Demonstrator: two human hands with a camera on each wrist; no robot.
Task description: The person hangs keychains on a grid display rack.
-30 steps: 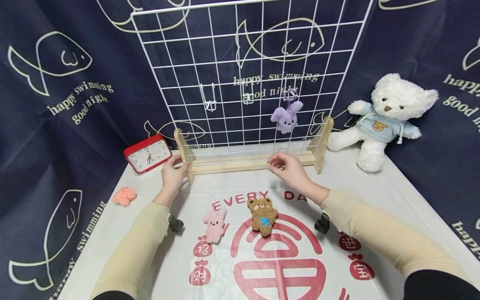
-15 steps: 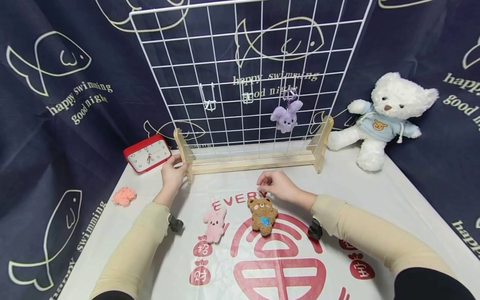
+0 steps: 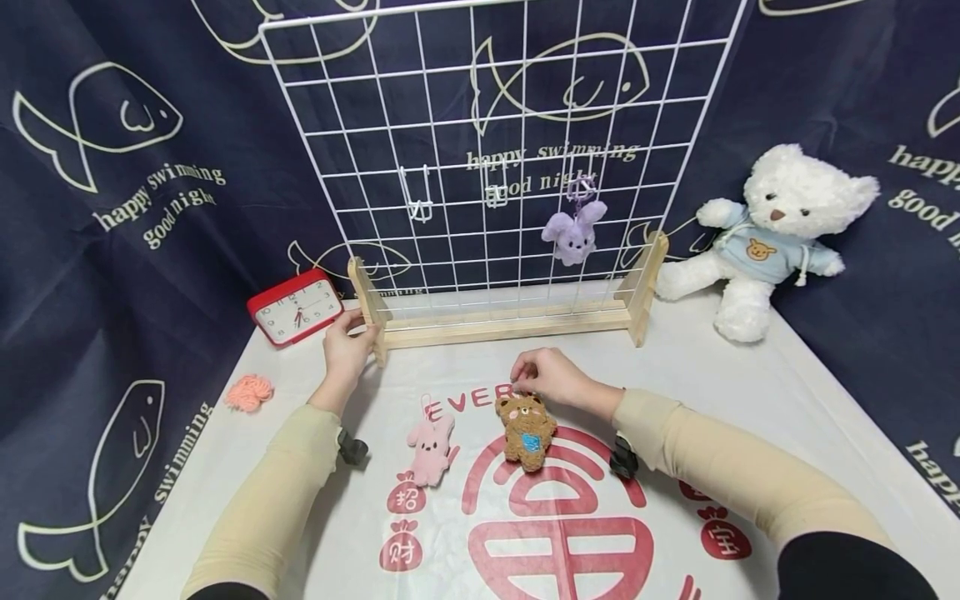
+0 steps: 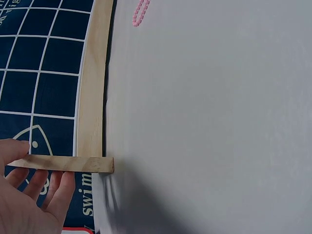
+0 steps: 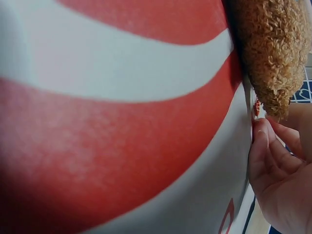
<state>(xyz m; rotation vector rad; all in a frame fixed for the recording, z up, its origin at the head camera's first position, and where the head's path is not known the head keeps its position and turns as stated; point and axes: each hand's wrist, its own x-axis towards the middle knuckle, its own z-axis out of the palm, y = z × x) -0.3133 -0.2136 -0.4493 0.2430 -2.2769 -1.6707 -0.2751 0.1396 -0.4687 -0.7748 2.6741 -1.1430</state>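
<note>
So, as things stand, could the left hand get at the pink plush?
Probably yes, if it lets go: the left hand grips the wooden stand, but nothing visible stands between it and the pink plush on the table.

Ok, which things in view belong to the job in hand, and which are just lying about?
Likely part of the job:
Rack, its wooden end gripped by the left hand
Brown bear, right hand at its head
Pink toy, lying nearby
Purple toy, hanging on the rack
White hooks

Probably just lying about:
Red clock
White teddy bear
Coral-coloured bundle
</note>
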